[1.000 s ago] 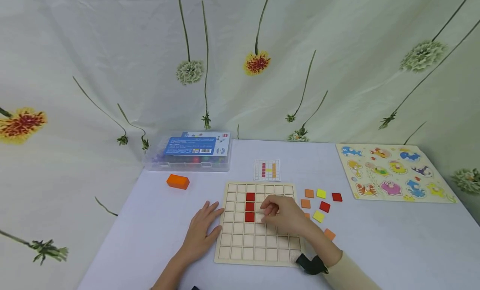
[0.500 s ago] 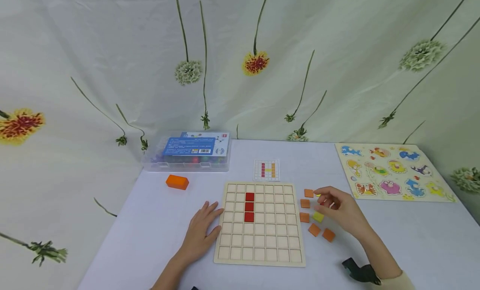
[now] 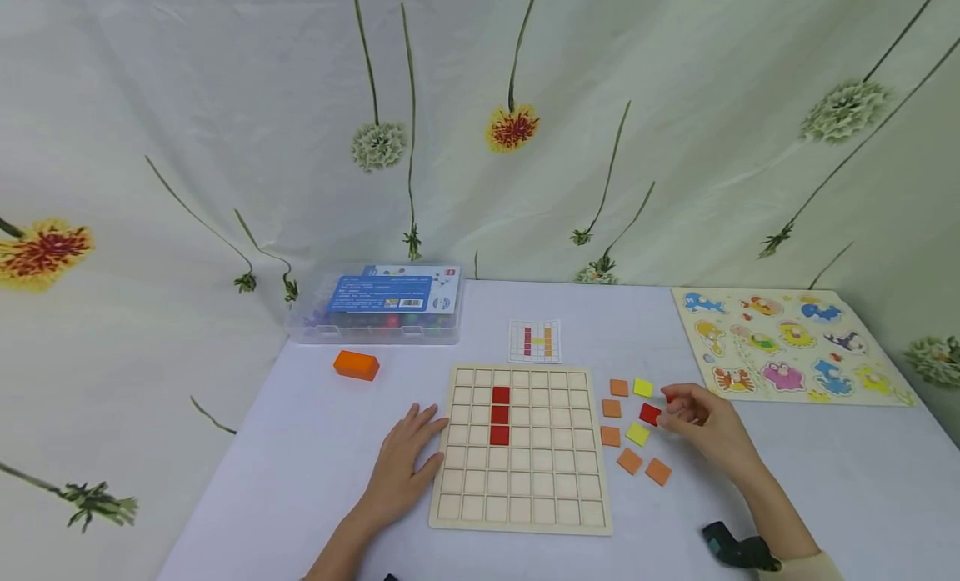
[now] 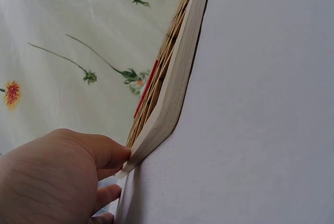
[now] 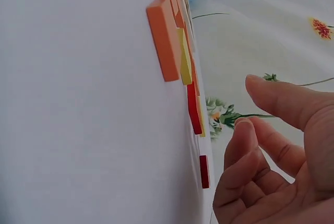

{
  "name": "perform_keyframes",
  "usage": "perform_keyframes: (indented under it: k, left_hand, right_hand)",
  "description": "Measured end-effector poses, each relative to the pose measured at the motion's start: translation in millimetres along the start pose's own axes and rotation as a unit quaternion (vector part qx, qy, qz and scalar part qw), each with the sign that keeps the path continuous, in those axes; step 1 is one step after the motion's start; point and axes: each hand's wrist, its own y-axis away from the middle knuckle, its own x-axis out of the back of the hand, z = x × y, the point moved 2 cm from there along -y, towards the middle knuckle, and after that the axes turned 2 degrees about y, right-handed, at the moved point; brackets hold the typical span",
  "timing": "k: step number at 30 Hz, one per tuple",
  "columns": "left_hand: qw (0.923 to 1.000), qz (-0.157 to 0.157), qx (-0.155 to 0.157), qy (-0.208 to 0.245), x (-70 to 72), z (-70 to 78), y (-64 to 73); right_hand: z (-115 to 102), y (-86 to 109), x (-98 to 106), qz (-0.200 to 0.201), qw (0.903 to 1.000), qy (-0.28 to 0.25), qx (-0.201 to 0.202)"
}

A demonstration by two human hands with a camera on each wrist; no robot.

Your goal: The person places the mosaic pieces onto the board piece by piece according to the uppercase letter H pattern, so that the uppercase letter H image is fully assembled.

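A wooden grid board (image 3: 519,484) lies on the table with a column of red square tiles (image 3: 499,414) set in it. My left hand (image 3: 407,458) rests along its left edge, fingers spread; the left wrist view shows the thumb (image 4: 112,151) at the board's corner. My right hand (image 3: 708,427) hovers over loose tiles right of the board, thumb and fingers apart with nothing between them. Under its fingertips lies a red tile (image 5: 204,172), mostly hidden in the head view. Another red tile (image 3: 649,414) sits just left of the thumb, near yellow tiles (image 3: 637,433) and orange tiles (image 3: 630,460).
Behind the board lies a small pattern card (image 3: 534,342) with a coloured grid. A clear plastic box (image 3: 375,335) and an orange block (image 3: 356,365) stand at the back left. An animal puzzle board (image 3: 795,348) lies at the back right, against the flowered cloth.
My right hand has moved right, from over the grid board to the loose tiles, then slightly farther to the outer red tile. My left hand has stayed still.
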Motion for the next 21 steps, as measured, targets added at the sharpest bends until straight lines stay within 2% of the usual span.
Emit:
perform_keyframes:
  k: [14, 21]
  left_hand:
    - [1.0000, -0.007, 0.005, 0.002, -1.2, -1.8, 0.2]
    - [0.9999, 0.008, -0.011, -0.009, -1.4, -1.4, 0.3]
  right_hand:
    - [18, -3.1, -9, -0.006, 0.9995, 0.032, -0.005]
    - [19, -4.3, -14, 0.007, 0.9972, 0.075, -0.002]
